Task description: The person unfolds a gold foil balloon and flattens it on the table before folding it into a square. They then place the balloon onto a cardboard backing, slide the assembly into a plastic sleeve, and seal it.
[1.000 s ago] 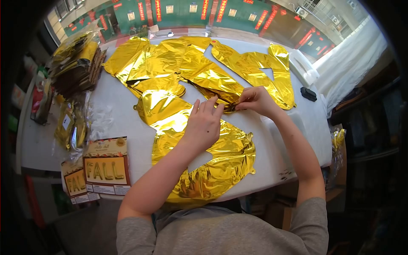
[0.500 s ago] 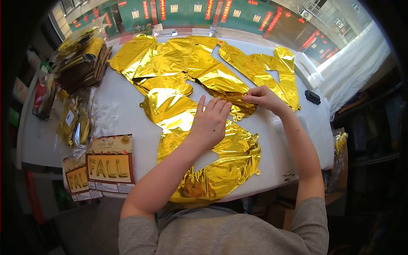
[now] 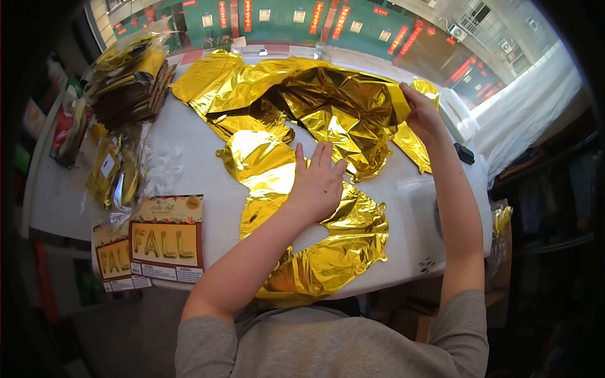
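Note:
My right hand (image 3: 423, 113) pinches the right end of a large gold foil sheet (image 3: 343, 107) and holds it raised above the table, so its creased, darker underside shows. My left hand (image 3: 317, 183) lies with fingers spread on a flat gold foil balloon (image 3: 359, 233) nearest my body, a hole showing at its middle. At the back right, another gold foil piece (image 3: 413, 149) is partly hidden behind the raised sheet and my right hand.
Stacked packets (image 3: 129, 88) stand at the back left, with bagged gold foil (image 3: 113, 173) in front. Two FALL packages (image 3: 167, 242) lie at the left front edge. A black object (image 3: 464, 154) is at the right, near a white curtain (image 3: 529, 113).
My right hand has moved up and away to the right, lifting and folding open the foil sheet. My left hand has shifted slightly towards my body. The view has turned a little.

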Demonstrator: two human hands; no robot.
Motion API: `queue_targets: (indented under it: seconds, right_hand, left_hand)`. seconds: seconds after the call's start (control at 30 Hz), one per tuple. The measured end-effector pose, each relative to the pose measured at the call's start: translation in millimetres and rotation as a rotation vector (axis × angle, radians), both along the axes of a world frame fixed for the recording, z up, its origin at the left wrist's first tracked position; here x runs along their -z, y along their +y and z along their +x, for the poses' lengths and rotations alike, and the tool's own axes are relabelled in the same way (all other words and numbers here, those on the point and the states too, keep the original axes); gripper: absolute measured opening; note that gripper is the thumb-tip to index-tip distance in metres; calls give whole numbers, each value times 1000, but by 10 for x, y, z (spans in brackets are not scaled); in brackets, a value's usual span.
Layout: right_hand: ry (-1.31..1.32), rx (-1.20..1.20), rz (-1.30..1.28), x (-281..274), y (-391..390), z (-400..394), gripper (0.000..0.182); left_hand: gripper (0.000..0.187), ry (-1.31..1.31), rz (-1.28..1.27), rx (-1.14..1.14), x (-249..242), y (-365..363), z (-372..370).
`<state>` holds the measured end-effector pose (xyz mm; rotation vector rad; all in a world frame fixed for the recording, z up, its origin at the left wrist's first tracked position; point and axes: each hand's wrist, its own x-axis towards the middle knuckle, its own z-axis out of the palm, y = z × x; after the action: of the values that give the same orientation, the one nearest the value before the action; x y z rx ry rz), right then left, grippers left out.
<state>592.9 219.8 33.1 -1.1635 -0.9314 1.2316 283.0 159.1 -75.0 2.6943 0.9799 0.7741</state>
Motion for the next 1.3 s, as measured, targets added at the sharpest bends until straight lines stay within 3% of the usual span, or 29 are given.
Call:
queue_targets:
  seconds: [0.07, 0.17, 0.2, 0.23, 0.3, 0.33, 0.43, 0.57, 0.63, 0.77, 0.83, 0.87, 0.9, 0.97, 1.0, 1.03, 1.07, 1.1, 1.17, 1.23, 1.27, 1.3]
  right_hand:
    - [35, 152, 43, -97, 302, 166, 29]
    - [260, 690, 405, -602, 586, 126, 16]
    - [91, 857, 424, -762, 583, 167, 11]
    - [91, 856, 424, -872, 578, 223, 11]
    - [-183, 940, 717, -1062, 544, 304, 10]
    - [-186, 943, 720, -1156, 486, 307, 10]
    - [-134, 864, 1085, -1478, 182, 193, 17]
    - [-285, 1071, 1230, -2062, -399, -76, 16]
    - [-306, 998, 1162, -2146, -597, -157, 22]
    - [-524, 302, 669, -1857, -694, -116, 34]
    - [-541, -143, 478, -1708, -913, -678, 27]
    - [-495, -250, 473, -1588, -1034, -947, 21]
    - [-583, -307, 516, -1452, -1146, -1127, 15]
    - [-575, -595, 459, -1375, -1470, -1442, 19]
    - [-550, -743, 477, -1310, -1607, -1510, 14]
    - [-536, -877, 552, -1201, -1705, -1529, 7]
    - [-547, -982, 375, -1233, -1876, -1525, 7]
    - [-472, -1025, 337, -1148, -2014, -1512, 8]
    - [-533, -1047, 271, -1125, -2254, -1449, 11]
    - [-624, -926, 416, -1032, -2425, -1374, 11]
    - [-622, -927, 414, -992, -2505, -1292, 11]
    - [-693, -827, 440, -955, -2582, -1189, 11]
  left_hand:
    - [34, -14, -24, 4, 15, -2, 7]
    - [35, -4, -25, 2, -6, -11, 1]
    - [35, -5, -25, 0, -11, -11, -2]
    - [36, -6, -26, 4, -11, -10, -3]
    - [36, -9, -26, 10, -12, -9, -5]
    - [36, 7, -19, 11, -13, -7, -7]
    - [36, 26, -12, 25, -15, -2, 9]
    - [42, 60, -34, 62, -44, -1, 14]
    - [47, 57, -54, 67, -21, -7, 35]
    - [48, -144, 201, 61, -124, 18, 79]
    - [45, -270, -43, 225, -358, -5, 63]
    - [48, -365, -251, 233, -458, -32, 68]
    - [48, -362, -248, 244, -506, -15, 90]
    - [66, -749, -1669, 301, -577, 127, 117]
    - [87, -768, -1855, 429, -547, 297, 63]
    - [87, -769, -1852, 429, -558, 311, -3]
    - [91, -783, -2002, 516, -574, 319, -63]
    - [96, -792, -2154, 605, -592, 333, -124]
    - [85, -820, -2170, 679, -650, 360, -235]
    - [70, -1286, -2136, 522, -763, 360, -318]
    - [50, -1293, -2153, 838, -618, 543, -455]
    - [38, -1344, -1982, 1089, -657, 562, -558]
